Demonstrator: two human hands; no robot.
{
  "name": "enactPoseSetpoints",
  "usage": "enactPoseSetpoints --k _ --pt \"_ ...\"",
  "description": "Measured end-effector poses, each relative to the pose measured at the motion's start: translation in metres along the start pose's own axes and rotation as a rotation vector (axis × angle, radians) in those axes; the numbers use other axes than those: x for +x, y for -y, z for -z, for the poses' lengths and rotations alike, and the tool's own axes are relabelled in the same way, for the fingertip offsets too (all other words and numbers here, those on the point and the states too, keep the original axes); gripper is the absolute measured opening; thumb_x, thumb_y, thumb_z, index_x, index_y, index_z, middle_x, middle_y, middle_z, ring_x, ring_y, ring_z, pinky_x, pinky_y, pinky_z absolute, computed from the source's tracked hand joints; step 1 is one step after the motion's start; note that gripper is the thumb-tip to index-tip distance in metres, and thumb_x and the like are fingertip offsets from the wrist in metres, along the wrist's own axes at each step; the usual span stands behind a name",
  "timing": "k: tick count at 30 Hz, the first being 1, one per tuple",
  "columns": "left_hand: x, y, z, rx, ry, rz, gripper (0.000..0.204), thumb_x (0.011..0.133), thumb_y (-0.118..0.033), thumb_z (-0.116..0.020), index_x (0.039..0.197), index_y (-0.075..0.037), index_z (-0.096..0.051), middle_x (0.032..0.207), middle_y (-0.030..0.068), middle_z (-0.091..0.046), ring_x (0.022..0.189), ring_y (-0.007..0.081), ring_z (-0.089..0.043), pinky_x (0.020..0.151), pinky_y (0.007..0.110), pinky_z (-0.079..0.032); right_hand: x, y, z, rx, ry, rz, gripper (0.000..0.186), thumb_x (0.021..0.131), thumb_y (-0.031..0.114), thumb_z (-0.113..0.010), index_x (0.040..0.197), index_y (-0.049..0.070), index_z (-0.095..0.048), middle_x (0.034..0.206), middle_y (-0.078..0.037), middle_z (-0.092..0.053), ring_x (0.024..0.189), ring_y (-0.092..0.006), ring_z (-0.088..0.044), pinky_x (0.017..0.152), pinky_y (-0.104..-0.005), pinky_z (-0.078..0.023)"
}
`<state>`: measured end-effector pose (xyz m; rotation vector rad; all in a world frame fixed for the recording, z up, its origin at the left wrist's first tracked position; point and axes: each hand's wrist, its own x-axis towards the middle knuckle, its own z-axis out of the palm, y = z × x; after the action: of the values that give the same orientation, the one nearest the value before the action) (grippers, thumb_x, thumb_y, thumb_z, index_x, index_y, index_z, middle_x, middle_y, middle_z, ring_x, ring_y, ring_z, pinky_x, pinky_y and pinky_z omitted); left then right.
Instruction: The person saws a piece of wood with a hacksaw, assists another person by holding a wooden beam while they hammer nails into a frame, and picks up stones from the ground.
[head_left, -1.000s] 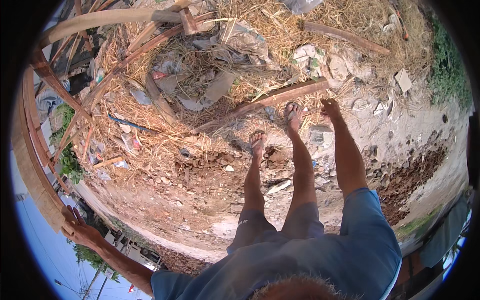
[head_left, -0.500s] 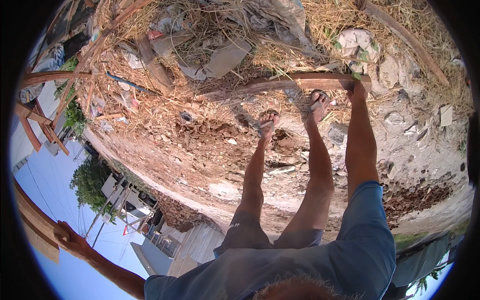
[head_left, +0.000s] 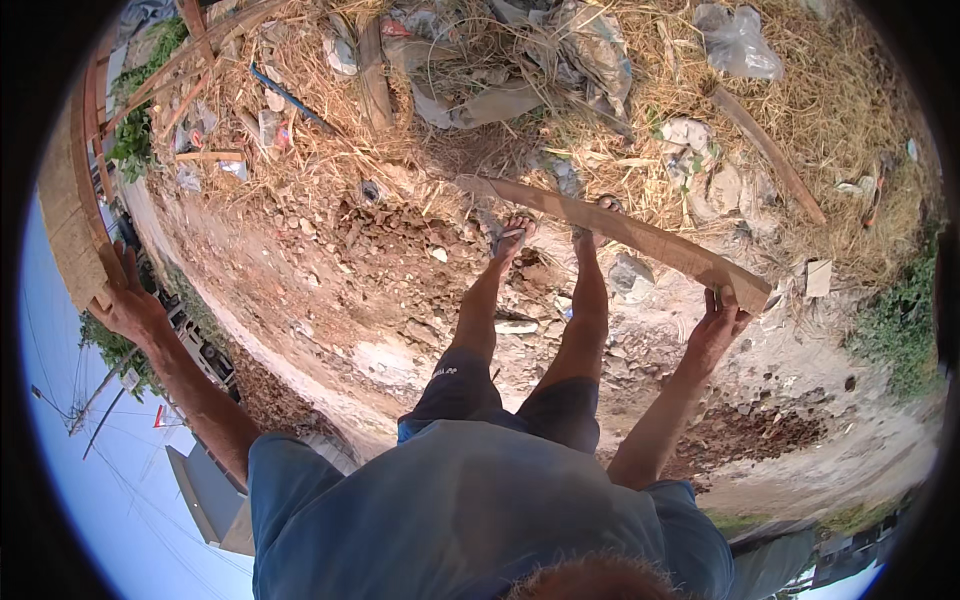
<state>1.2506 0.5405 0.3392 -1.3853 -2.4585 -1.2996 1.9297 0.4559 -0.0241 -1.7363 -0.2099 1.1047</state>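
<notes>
At the far left, my left hand (head_left: 128, 305) grips a wide, weathered light-brown board (head_left: 72, 195) by its near end, raised out to my side. My right hand (head_left: 722, 318) holds the near end of a long reddish-brown plank (head_left: 640, 235), fingers over its edge. The plank reaches diagonally across in front of my sandalled feet (head_left: 512, 230), partly hiding the farther foot. Its far end lies toward the straw.
Straw with plastic scraps and torn sacking (head_left: 590, 55) covers the ground ahead. A loose plank (head_left: 770, 150) lies at right, a blue pipe (head_left: 290, 95) at upper left. Piled timber (head_left: 195, 35) stands left, broken rubble (head_left: 420, 250) underfoot, weeds (head_left: 895, 330) at right.
My right hand has taken hold of the plank from the ground and lifted its near end toward me. My left hand still holds the board, which has swung about as the view shifted.
</notes>
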Motion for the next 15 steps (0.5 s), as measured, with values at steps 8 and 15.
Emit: enactPoseSetpoints --k 8,15 --pt "0.000 0.011 0.001 -0.152 -0.079 -0.106 0.050 0.094 -0.012 -0.066 0.128 0.001 -0.032 0.121 0.0268 -0.057 0.108 0.0365 -0.065 0.092 0.049 -0.059 -0.069 0.155 -0.062 -0.116 0.349 0.462 0.072 0.085 0.027 -0.073 0.140 -0.006 -0.039 0.131 -0.018 -0.052 0.119 -0.0271 -0.052 0.103 -0.0415 -0.041" --pt "0.001 -0.002 0.011 0.101 -0.168 -0.248 0.053 0.088 -0.026 -0.075 0.128 0.000 -0.051 0.122 0.0172 -0.056 0.112 0.0273 -0.059 0.095 0.040 -0.054 -0.133 0.126 -0.172 -0.176 0.348 0.551 0.070 0.087 0.042 -0.075 0.127 -0.004 -0.041 0.121 -0.015 -0.055 0.108 -0.0234 -0.053 0.097 -0.0391 -0.042"
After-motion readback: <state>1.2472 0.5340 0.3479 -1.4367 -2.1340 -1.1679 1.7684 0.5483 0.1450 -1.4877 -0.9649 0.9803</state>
